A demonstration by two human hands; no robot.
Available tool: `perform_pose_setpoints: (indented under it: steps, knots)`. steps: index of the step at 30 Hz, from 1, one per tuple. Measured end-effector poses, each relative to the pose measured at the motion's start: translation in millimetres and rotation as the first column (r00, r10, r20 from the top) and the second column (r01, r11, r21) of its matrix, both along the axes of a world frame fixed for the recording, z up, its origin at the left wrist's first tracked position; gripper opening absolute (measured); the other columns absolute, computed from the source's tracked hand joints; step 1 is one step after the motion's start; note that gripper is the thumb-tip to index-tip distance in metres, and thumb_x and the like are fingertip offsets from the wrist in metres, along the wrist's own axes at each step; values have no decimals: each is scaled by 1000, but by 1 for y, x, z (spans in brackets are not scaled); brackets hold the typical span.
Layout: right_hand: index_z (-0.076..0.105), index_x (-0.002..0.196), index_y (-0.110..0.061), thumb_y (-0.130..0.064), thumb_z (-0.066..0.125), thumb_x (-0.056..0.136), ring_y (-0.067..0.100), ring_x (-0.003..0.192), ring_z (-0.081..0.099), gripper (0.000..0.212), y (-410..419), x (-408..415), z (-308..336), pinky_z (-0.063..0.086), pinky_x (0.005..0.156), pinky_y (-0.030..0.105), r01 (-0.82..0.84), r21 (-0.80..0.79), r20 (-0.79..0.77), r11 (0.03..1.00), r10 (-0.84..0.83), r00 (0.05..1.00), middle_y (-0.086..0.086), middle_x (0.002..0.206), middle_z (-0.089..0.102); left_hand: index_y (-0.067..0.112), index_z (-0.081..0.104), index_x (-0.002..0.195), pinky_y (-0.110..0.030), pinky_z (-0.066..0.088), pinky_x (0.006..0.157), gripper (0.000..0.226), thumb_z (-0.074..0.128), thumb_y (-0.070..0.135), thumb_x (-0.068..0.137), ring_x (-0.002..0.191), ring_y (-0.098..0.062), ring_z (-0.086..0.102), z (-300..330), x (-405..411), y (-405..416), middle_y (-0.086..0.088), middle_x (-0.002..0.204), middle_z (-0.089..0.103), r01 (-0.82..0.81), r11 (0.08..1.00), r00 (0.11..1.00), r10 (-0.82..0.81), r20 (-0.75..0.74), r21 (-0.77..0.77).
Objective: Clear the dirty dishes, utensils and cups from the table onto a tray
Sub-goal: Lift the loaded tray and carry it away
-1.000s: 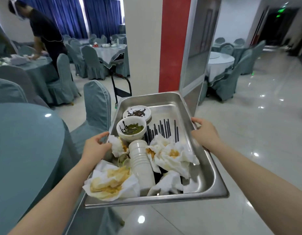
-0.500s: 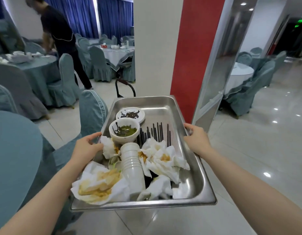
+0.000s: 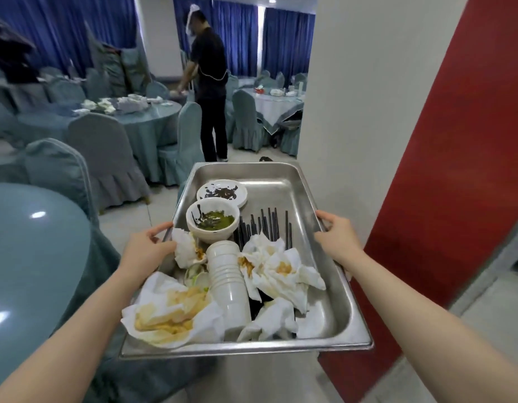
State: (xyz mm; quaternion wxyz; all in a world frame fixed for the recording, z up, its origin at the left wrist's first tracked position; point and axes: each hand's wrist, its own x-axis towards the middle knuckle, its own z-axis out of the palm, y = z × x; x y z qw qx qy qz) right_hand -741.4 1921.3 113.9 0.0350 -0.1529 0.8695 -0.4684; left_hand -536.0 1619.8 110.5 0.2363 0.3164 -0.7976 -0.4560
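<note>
Gripping the steel tray (image 3: 284, 175) at mid-length, the left hand (image 3: 148, 248) and right hand (image 3: 337, 237) each curled over a long rim, so its long axis ran straight away from the body. Bowl (image 3: 212, 223), stacked cups (image 3: 228, 277), chopsticks (image 3: 269, 225) and soiled napkins (image 3: 170, 309) lay between both grips, carried level beside the round table (image 3: 33, 257).

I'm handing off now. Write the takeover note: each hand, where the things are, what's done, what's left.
Left hand grips the tray's left rim; right hand grips the right rim.
The tray is carried in the air, loaded: plate, bowl, chopsticks, stacked cups, used napkins.
Done: those things are on the tray.
Left: the far table holds more things.
</note>
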Motion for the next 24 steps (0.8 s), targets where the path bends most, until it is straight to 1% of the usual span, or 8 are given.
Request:
perform_pose_setpoints:
  steps: [4,6,9,11,14,18,20,24]
  knots:
    - [55,133,-27,-3,57,78,14,65,58,60,-65,-87,12,49,62,23,-75,-13,15,997,75,997,1,95,63,32,63,120,-29,40,56,46,69,15,78,59,-18,47,7,-59,-45,-7,68,56,-113,994,994,113,-2,12]
    - [55,133,-24,-2,56,77,15,78,55,60,-102,-131,13,48,74,25,-124,-31,13,992,125,992,-1,93,63,33,64,119,-30,42,57,46,69,14,77,60,-18,49,9,-90,-74,-7,68,58,-161,987,987,161,-18,-3]
    - [56,132,-26,-4,54,76,17,74,55,61,-156,-187,13,47,71,26,-174,-39,-10,984,173,985,-8,82,59,33,67,115,-27,39,55,47,68,10,74,55,-15,45,10,-138,-121,-1,58,53,-201,979,979,200,-48,-14]
    - [55,132,-29,-5,54,76,22,71,63,61,-187,-219,16,53,74,31,-188,-47,-18,981,187,982,-4,88,66,32,67,115,-24,37,53,47,69,9,74,49,-12,41,13,-168,-149,3,53,49,-222,975,974,220,-60,-17]
    - [55,131,-32,-7,56,76,26,68,67,60,-231,-268,19,57,68,34,-219,-43,-36,975,218,975,-3,82,69,28,66,118,-23,39,52,47,70,9,75,50,-13,42,16,-209,-186,1,55,50,-244,970,968,243,-66,-13]
    - [56,130,-33,-8,56,77,8,53,60,58,-286,-336,18,43,47,15,-263,-35,-17,964,263,965,-6,79,67,27,65,121,-22,36,51,49,69,9,77,51,-13,41,20,-259,-224,1,56,48,-285,959,957,284,-60,-5]
    - [56,130,-32,-7,58,77,7,49,55,58,-314,-374,13,39,42,11,-291,-33,-18,956,290,957,-3,76,65,26,64,123,-23,37,52,50,69,8,76,51,-13,41,17,-287,-240,1,56,47,-310,951,949,309,-60,-5]
    - [59,127,-33,-6,60,76,16,51,52,58,-369,-463,-6,42,50,23,-369,-14,-18,929,369,929,4,65,61,26,60,128,-21,33,47,56,69,7,76,45,-10,36,8,-346,-271,3,52,44,-343,939,939,343,-8,-19]
